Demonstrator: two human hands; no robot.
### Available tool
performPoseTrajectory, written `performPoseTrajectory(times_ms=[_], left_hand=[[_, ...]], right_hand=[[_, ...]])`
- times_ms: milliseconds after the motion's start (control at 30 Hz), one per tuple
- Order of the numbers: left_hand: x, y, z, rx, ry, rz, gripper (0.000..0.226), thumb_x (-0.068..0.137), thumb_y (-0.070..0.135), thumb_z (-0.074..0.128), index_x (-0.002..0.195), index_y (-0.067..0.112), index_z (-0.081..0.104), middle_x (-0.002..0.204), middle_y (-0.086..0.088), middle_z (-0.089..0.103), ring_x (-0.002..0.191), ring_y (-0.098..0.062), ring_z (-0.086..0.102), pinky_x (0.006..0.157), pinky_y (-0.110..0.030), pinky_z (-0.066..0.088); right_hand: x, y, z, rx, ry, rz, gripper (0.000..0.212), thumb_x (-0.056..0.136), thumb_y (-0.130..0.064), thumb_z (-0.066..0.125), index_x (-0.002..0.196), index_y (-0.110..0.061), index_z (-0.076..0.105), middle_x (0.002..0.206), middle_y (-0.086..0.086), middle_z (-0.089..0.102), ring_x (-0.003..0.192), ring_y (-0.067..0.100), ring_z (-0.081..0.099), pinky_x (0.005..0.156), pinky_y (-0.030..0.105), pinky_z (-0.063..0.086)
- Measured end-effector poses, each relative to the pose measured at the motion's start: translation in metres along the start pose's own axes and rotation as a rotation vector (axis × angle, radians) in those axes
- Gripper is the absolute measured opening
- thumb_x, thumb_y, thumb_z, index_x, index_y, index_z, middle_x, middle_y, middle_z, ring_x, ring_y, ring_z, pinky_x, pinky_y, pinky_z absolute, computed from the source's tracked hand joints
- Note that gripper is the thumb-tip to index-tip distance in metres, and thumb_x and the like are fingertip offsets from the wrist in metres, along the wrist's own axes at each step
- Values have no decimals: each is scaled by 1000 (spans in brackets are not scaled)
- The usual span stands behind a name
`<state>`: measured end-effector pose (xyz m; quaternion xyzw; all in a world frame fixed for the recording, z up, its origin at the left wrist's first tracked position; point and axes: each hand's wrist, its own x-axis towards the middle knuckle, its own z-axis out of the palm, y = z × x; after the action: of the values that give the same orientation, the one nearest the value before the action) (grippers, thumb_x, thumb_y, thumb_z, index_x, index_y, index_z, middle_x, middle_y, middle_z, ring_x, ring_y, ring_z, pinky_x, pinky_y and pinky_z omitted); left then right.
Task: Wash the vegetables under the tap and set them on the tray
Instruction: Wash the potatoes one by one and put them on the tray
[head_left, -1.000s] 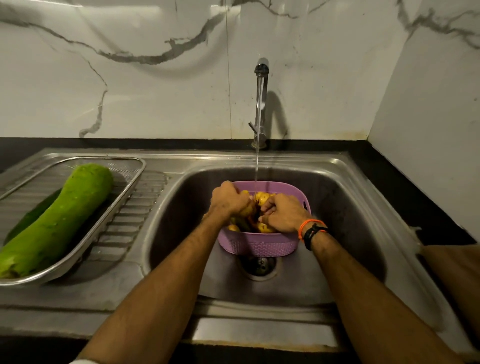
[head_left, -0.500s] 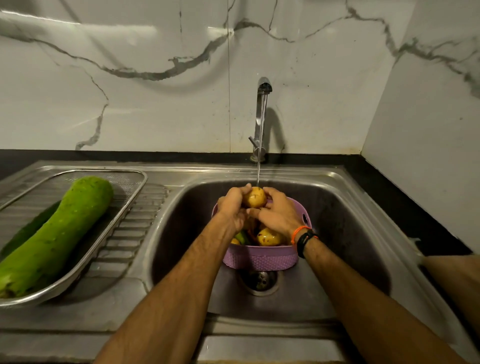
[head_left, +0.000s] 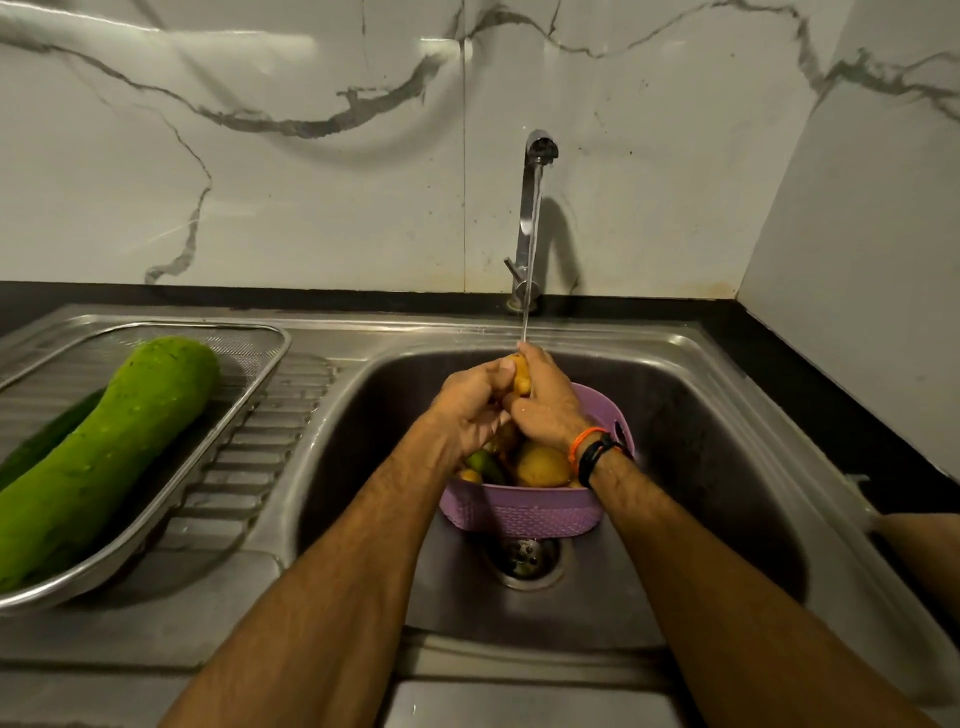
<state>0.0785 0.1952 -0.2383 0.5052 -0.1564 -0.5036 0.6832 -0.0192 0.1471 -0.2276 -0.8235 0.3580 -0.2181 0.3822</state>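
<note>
A yellow potato is held between my left hand and my right hand, right under the thin stream from the tap. Both hands wrap round it, so only a strip of it shows. Below them a purple basket stands in the sink over the drain, with another potato and green vegetables inside. A large green bottle gourd lies on the steel mesh tray at the left.
The tray sits on the ribbed steel drainboard. The drain shows in front of the basket. A marble wall runs behind, and a side wall closes in at the right. The black counter edges the sink.
Both hands lifted a potato out of the basket and raised it into the water stream. They now close tighter round it, covering most of it.
</note>
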Motion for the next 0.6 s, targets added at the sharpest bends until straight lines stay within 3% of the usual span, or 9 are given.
performPoseTrajectory(times_ms=[100, 233, 333, 500, 600], left_hand=[[4, -2, -1, 46, -18, 56, 20, 98, 7, 53, 110, 9, 70, 108, -15, 70, 104, -26, 65, 89, -38, 56], [5, -4, 3, 53, 96, 147, 21, 95, 2, 57, 106, 10, 72, 105, -15, 72, 103, -27, 66, 80, -37, 58], [2, -4, 9, 41, 162, 178, 23, 95, -1, 55, 108, 9, 71, 101, -13, 72, 98, -23, 67, 78, -33, 57], [2, -3, 4, 93, 130, 162, 29, 93, -3, 54, 114, 8, 72, 109, -16, 71, 107, -27, 66, 87, -40, 58], [1, -2, 6, 39, 176, 181, 23, 93, -2, 57, 97, 13, 74, 99, -12, 72, 98, -24, 67, 81, -37, 58]], right_hand=[[0, 0, 1, -37, -15, -30, 77, 89, 3, 53, 154, -14, 16, 155, 8, 24, 139, 28, 34, 98, 23, 33], [1, 0, 6, -49, 66, -24, 80, 86, 3, 57, 155, -16, 20, 158, 6, 26, 142, 27, 31, 111, 34, 32], [3, -4, 10, -45, 126, -6, 83, 81, 2, 62, 153, -17, 26, 155, 8, 34, 140, 26, 35, 110, 34, 34], [5, -6, 4, -54, -19, -5, 87, 83, 1, 59, 156, -13, 15, 159, 10, 21, 144, 28, 27, 114, 35, 29], [3, -6, 7, -55, 97, -24, 80, 81, -2, 62, 152, -15, 28, 154, 10, 35, 139, 26, 36, 111, 31, 32]])
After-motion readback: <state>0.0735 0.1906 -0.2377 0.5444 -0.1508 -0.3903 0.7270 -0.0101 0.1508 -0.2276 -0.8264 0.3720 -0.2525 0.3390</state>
